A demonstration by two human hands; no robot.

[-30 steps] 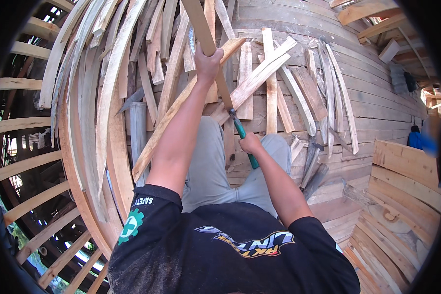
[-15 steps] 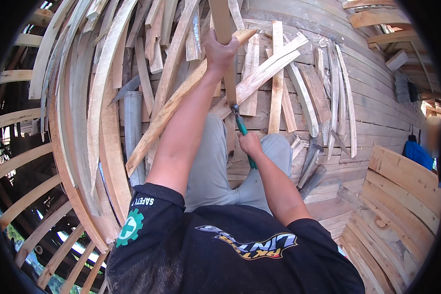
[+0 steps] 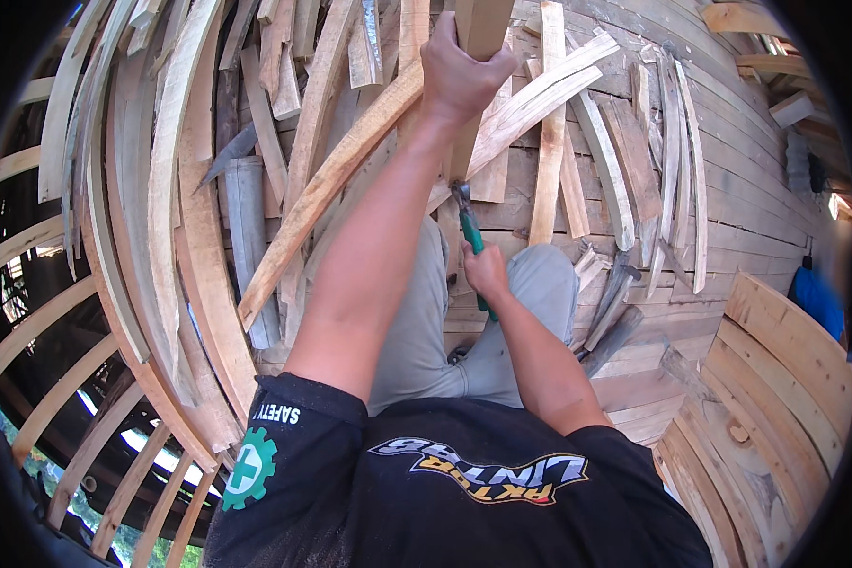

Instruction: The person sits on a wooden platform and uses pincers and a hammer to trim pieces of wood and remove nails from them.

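Observation:
My left hand (image 3: pixel 459 78) is wrapped around a squared wooden beam (image 3: pixel 484 26) that stands up from between my legs, leaving the top of the picture. In my right hand (image 3: pixel 486 273), above my right thigh, is a green-handled tool (image 3: pixel 470 229) with a small dark metal head. That head touches or nearly touches the beam's lower end; its exact kind is too small to tell. Behind my left wrist, a long bowed plank (image 3: pixel 331 194) slants down to the left.
Curved planks (image 3: pixel 172 218) lie stacked along the left, beside slatted ribs (image 3: pixel 52 317) with gaps. Loose boards (image 3: pixel 549 142) are strewn over the plank floor (image 3: pixel 729 161) ahead. A grey post-like piece (image 3: pixel 246 237) stands left of my legs. A curved plank wall (image 3: pixel 776 364) rises at right.
The view has shifted slightly. My left hand and the beam appear higher and larger, the beam leaning more to the right. Both hands keep their grips.

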